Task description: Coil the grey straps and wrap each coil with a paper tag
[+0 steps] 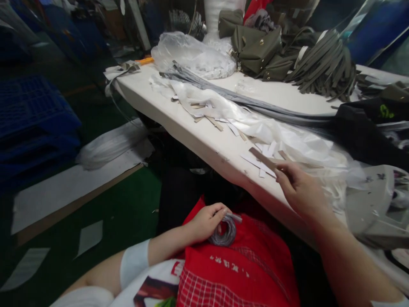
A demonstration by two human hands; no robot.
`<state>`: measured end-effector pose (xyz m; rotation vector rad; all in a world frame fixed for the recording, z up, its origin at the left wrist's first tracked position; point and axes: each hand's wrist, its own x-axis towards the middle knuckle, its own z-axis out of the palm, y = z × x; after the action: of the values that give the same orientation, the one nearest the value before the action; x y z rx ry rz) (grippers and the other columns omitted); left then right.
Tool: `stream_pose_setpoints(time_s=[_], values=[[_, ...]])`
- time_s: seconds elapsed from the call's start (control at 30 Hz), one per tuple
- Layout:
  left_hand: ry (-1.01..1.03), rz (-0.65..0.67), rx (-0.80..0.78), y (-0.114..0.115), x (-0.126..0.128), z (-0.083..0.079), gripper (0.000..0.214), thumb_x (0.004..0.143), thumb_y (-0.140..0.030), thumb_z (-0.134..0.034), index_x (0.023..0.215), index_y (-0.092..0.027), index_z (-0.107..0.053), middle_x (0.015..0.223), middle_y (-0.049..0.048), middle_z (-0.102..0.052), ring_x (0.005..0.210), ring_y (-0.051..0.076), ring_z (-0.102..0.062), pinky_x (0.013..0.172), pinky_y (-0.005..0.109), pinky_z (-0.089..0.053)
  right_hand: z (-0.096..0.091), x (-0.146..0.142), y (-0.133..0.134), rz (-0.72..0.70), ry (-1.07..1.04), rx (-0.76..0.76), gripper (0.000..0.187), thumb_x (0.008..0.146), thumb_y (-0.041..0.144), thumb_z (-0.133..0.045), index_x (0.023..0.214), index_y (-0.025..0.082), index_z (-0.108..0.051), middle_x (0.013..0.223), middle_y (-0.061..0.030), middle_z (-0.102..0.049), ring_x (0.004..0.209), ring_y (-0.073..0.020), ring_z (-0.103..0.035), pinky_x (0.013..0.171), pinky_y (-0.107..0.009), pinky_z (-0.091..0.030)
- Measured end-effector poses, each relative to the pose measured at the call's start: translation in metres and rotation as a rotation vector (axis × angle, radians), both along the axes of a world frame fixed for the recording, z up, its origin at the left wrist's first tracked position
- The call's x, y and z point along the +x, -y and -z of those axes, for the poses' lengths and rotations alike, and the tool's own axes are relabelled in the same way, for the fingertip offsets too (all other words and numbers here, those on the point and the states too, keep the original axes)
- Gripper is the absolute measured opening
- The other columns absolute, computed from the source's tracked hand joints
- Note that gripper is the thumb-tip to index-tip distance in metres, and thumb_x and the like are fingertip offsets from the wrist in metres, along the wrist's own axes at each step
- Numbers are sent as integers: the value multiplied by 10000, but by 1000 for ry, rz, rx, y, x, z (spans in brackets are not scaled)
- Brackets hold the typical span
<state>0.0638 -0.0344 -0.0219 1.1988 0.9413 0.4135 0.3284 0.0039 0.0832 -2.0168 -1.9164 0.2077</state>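
Note:
My left hand point(209, 221) rests over the red apron point(255, 273) on my lap, its fingers closed on a coiled grey strip point(228, 234). A short end of that coil sticks out to the right. Above the table edge, my right hand point(298, 187) pinches a short brown-grey strip point(263, 159) between thumb and fingers. Beneath it lie white paper slips point(255, 164) and several cut strip pieces point(214, 123). A long bundle of grey strips point(236, 97) runs across the white table point(191, 136) behind crumpled white sheeting point(281, 132).
At the far side sit olive pouches point(260, 49) and a bunch of olive straps point(329, 64), beside a clear plastic bag point(191, 53). Part of a pale machine point(370, 204) stands at right. Blue pallets point(35, 115) and flattened cardboard point(64, 196) lie on the green floor.

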Motion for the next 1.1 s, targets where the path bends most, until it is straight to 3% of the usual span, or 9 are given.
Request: stream_pose_setpoints(time_s=[0.1, 0.2, 0.4, 0.57, 0.67, 0.83, 0.97, 1.1], values=[[2, 2, 5, 1, 1, -1, 440, 924, -536, -430, 996, -139, -606, 720, 17, -604, 550, 99, -529, 540, 203, -416, -4, -18, 34, -213, -230, -213, 351, 953, 430, -416, 1049, 224, -684, 921, -44, -718, 805, -195, -647, 706, -285, -468], [23, 8, 15, 2, 2, -1, 431, 929, -520, -432, 996, -136, -619, 790, 29, -632, 571, 98, -540, 579, 215, -438, 7, -31, 61, -329, -348, -383, 382, 977, 425, -378, 1109, 242, -686, 923, -46, -703, 820, -172, -640, 738, -281, -486], [55, 6, -29, 4, 3, -2, 463, 926, -546, -417, 1019, -136, -610, 809, 39, -629, 554, 95, -540, 525, 202, -430, 24, -47, 87, -391, -241, -335, 264, 921, 384, -498, 969, 231, -708, 808, -43, -651, 758, -175, -619, 693, -302, -477], [45, -1, 6, 5, 2, -1, 445, 941, -513, -395, 988, -126, -609, 734, 31, -617, 578, 116, -556, 563, 218, -456, 11, -57, 96, -350, -50, -217, 142, 861, 319, -546, 836, 232, -655, 795, -11, -683, 717, -170, -637, 673, -294, -447], [-13, 14, 97, 5, 1, -4, 419, 956, -475, -376, 992, -136, -620, 831, 46, -655, 688, 137, -597, 657, 237, -475, 6, -70, 98, -374, 63, -203, 116, 828, 288, -549, 757, 229, -620, 733, -9, -685, 637, -170, -627, 598, -292, -405], [-163, 54, 315, 7, 0, -17, 381, 969, -419, -359, 977, -173, -651, 894, 32, -669, 835, 165, -606, 758, 252, -457, 22, -101, 95, -415, 227, -220, 151, 864, 267, -516, 762, 216, -615, 722, -42, -689, 627, -187, -622, 589, -312, -356], [-190, 62, 390, 7, 0, -20, 346, 966, -346, -373, 878, -158, -650, 855, 32, -664, 789, 154, -591, 726, 244, -443, 43, -110, 84, -410, 213, -222, 134, 890, 250, -508, 822, 195, -609, 756, -56, -687, 675, -199, -632, 602, -311, -357], [-179, 39, 408, 5, -1, -19, 337, 957, -314, -407, 867, -134, -677, 839, 48, -672, 804, 161, -593, 752, 253, -438, 40, -94, 74, -380, 6, -350, 148, 871, 318, -560, 779, 210, -603, 759, -29, -684, 708, -198, -632, 625, -302, -399]])
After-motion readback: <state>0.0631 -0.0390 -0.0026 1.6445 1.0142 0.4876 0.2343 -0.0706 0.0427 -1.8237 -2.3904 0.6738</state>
